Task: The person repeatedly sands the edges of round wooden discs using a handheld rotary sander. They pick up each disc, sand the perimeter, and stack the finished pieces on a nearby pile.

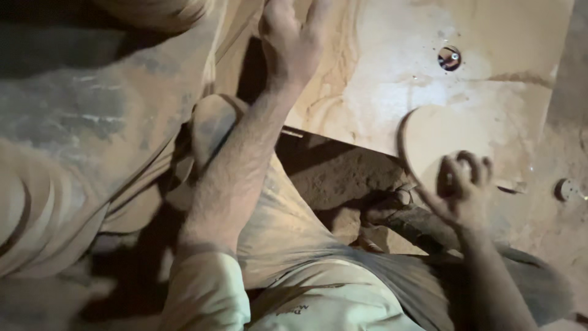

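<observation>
A big pale wooden board (490,92), smooth, dusty and streaked with curved grain, fills the upper right and runs off the top edge; it lies on the table, most of which is hidden beneath it. At left, stacked curved wooden pieces (55,202) coated in dust sit in deep shadow, their outlines hard to make out. The person's dusty trousers (288,227) take up the lower middle. A round, flat wooden disc (432,138) with a clean sawn edge rests on the board's near edge, its lower right part covered by the right hand (463,190), whose fingers curl against the disc; whether the grip closes on anything small cannot be told. The left hand (291,43) lies spread wide and flat on the board at the top, fingertips cut off by the frame, holding nothing. A small round hole (449,58) with something shiny inside pierces the board above the disc.
</observation>
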